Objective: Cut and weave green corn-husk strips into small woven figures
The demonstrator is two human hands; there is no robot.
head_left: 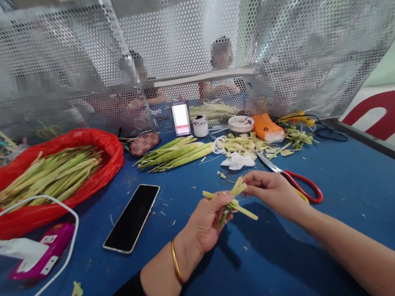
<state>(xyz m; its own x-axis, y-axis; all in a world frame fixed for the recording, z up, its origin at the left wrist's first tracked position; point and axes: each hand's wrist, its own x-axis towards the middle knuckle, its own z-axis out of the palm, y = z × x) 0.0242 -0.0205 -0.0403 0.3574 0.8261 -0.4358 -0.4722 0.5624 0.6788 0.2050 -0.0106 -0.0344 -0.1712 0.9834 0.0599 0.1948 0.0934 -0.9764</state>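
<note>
My left hand [209,217], with a gold bangle on its wrist, is closed around a small bundle of crossed, folded pale-green leaf strips [245,211]. Its thumb presses on top of the crossing, and the strip ends stick out on several sides. The fingers of my right hand [270,189] are pinched together at the tip of the upper strip; the exact grip is partly hidden. Just beyond that hand lie scissors [305,184] with red handles, partly covered by it. Behind, a bunch of long green leaves [176,155] lies on the blue table [213,287].
A red plastic bag [108,155] of long leaves stands at left. Nearby are a black phone [133,219] and a purple power strip [57,249] with a white cable. Leaf scraps [242,146], tissue [238,161] and a tape roll [241,123] lie before a perforated metal screen [178,30].
</note>
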